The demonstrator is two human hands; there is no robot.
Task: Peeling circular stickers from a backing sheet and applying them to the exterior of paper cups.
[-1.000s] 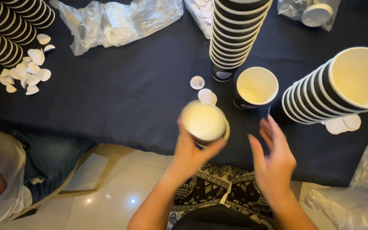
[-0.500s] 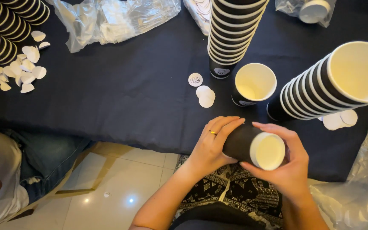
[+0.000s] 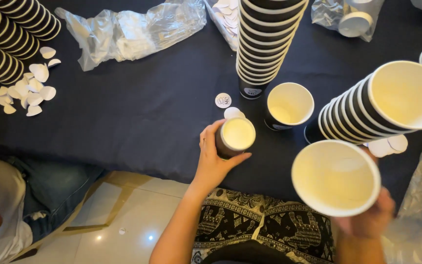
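The left hand (image 3: 216,159) wraps around a small black cup (image 3: 234,138) standing upright on the dark counter (image 3: 137,117), steadying it. The right hand (image 3: 367,220) grips a second cup (image 3: 335,177) from below, lifted toward the camera, mouth up. Beyond stand a loose cup (image 3: 289,105), tall stacks (image 3: 264,44) and round white stickers (image 3: 223,100).

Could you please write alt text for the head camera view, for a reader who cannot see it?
Seen from above, a person's left hand grips a black paper cup on a dark table, while the right hand lifts a second cup. An open cup, tall cup stacks and white paper discs lie around.
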